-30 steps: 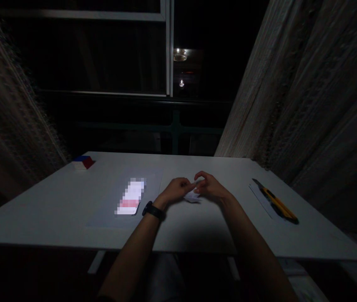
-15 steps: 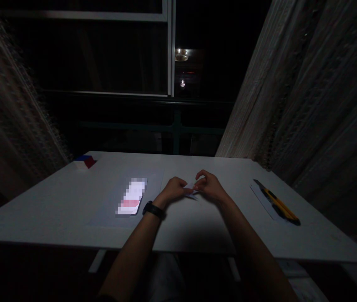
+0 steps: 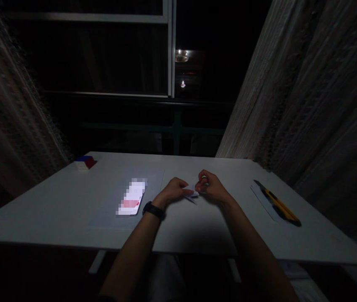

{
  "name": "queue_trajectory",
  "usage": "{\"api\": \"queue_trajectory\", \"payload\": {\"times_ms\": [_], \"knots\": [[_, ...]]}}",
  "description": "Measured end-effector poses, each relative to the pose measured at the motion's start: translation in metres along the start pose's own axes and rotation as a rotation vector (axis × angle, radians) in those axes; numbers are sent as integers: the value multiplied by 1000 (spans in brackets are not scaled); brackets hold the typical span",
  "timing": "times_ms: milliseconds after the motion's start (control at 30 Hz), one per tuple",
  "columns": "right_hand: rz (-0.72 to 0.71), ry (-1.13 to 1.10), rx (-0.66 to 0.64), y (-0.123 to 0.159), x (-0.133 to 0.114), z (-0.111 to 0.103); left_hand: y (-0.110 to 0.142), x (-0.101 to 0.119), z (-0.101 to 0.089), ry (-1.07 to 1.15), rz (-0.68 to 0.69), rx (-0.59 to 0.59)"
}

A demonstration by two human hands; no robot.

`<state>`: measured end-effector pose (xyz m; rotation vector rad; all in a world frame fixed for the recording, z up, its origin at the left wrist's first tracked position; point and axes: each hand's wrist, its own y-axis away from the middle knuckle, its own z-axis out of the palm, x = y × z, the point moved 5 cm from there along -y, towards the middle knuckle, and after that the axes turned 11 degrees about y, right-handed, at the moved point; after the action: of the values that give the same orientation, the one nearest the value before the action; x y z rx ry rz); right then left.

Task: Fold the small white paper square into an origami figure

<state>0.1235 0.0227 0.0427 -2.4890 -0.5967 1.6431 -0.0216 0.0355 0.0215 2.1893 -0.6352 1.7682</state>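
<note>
A small piece of folded white paper point(image 3: 192, 193) is held just above the middle of the table. My left hand point(image 3: 174, 189), with a dark watch point(image 3: 153, 210) on its wrist, pinches the paper's left side between thumb and fingers. On the right edge, the curled fingertips of my right hand point(image 3: 211, 186) meet the paper in a pinch. One pointed flap of the paper sticks out toward me below the fingers. The exact folds are too dim and small to make out.
On the white table point(image 3: 197, 235), a lit phone point(image 3: 133, 197) lies on a pale sheet point(image 3: 106, 209) to the left. A yellow and black box cutter point(image 3: 279, 203) rests on white paper point(image 3: 265, 205) at right. A coloured cube point(image 3: 85, 162) sits at the far left corner.
My right fingers have shifted slightly on the paper and curled more. The paper's flaps have changed angle a little, while my left hand keeps its place.
</note>
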Motion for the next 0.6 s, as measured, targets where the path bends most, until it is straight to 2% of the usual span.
{"api": "queue_trajectory", "payload": {"times_ms": [200, 367, 600], "knots": [[34, -23, -24, 1, -2, -6, 2, 5, 1, 51, -9, -16], [-9, -56, -38, -2, -4, -7, 3, 8, 2, 86, -10, -5], [1, 260, 135, -6, 4, 1, 2, 8, 3, 82, 7, 9]]}}
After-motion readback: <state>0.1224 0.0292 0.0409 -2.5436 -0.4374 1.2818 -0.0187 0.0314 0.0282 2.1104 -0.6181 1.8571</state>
